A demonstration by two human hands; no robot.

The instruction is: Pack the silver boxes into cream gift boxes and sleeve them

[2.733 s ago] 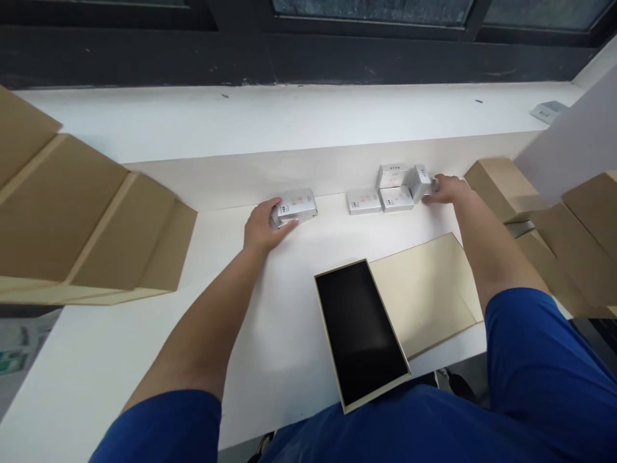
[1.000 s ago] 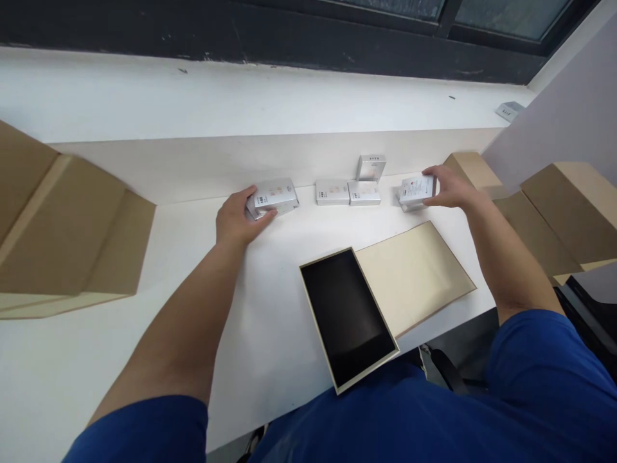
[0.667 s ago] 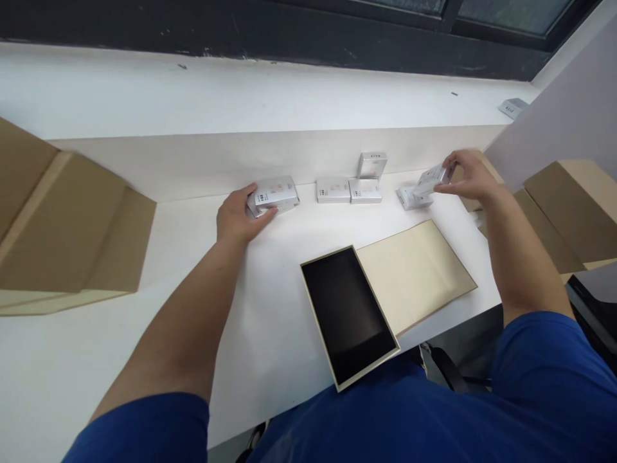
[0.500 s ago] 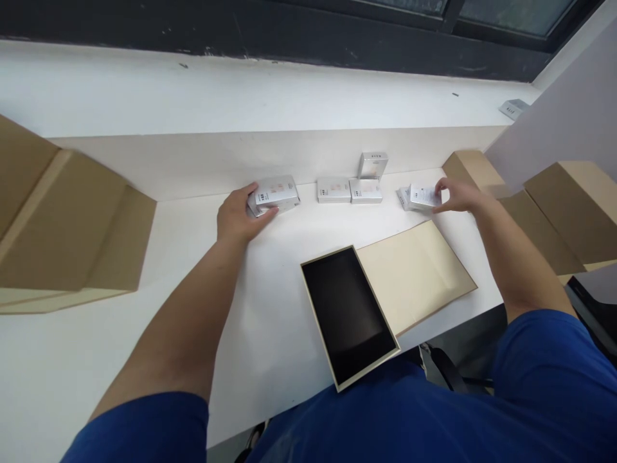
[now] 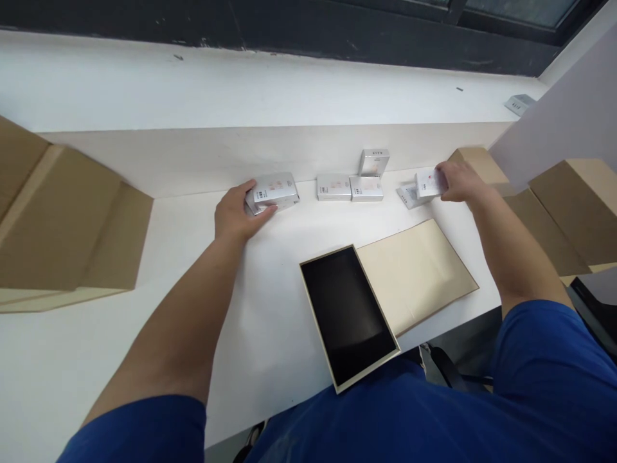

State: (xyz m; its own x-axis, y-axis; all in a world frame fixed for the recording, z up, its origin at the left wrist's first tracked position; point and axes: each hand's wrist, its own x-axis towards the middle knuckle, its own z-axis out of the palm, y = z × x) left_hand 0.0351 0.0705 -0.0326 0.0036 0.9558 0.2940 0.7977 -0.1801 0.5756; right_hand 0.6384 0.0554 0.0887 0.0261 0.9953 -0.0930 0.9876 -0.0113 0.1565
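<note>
Two silver boxes in hand, both at the far edge of the white table [image 5: 270, 334], against the low ledge [image 5: 193, 154]. Left box [image 5: 272, 190] lying flat, apparently the top of a short stack of two, kept square against the ledge under the left hand [image 5: 234, 215]; thumb on the near edge, fingers curled round the left end, grip closed on the box. Right box [image 5: 429, 182] lifted at a tilt, pinched at its right end by the right hand [image 5: 456, 181]; fingers narrow and closed on it. Directly beneath and just left, another flat box [image 5: 409, 195] on the table, touching or nearly touching the raised one; exact contact not clear. Between the hands, a flat pair [image 5: 349, 188] laid side by side and touching, with an upright box [image 5: 373, 162] standing behind the right one, leaning on or close to the ledge. Nearer the body, a black tray [image 5: 349, 315] with a pale rim, angled, overhanging the near table edge; tan lid [image 5: 419, 273] lying open beside it, joined along one side. Flattened cartons [image 5: 67, 225] to the left, more cartons [image 5: 554, 206] to the right, well apart from the boxes. One further silver box [image 5: 519, 103] far right on the sill
</note>
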